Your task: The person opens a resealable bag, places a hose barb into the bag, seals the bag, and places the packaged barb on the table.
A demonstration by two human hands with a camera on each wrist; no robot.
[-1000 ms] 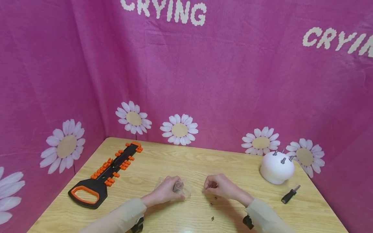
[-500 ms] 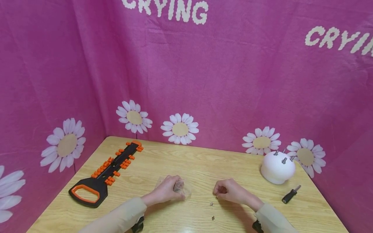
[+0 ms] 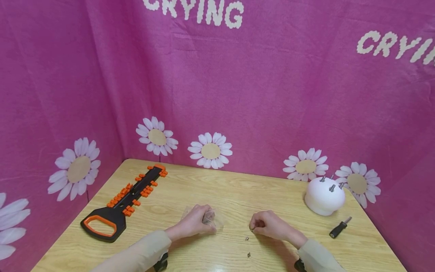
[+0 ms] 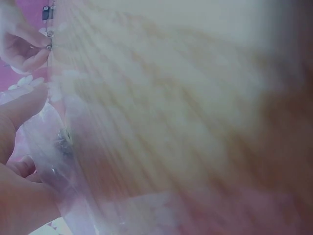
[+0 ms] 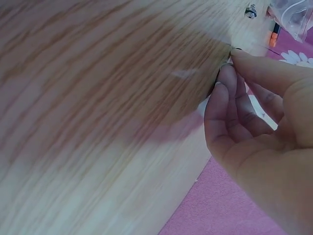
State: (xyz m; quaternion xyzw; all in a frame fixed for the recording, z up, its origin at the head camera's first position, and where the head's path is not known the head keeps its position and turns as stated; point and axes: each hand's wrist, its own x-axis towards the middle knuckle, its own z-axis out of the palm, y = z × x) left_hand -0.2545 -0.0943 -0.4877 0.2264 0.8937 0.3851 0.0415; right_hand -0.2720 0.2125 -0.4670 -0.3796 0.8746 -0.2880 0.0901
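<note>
From the left grip (image 3: 194, 221) a clear bag (image 3: 210, 217) juts rightward — axis unclear.

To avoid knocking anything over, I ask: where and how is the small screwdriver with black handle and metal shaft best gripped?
Probably by the thick black handle, from above and the near side: it lies nearer the head camera, with the thin metal shaft pointing away, and the white dome-shaped stand sits beyond.

The left hand (image 3: 194, 222) is curled between six and seven o'clock; the right hand (image 3: 270, 225) is held pinched at five.
</note>
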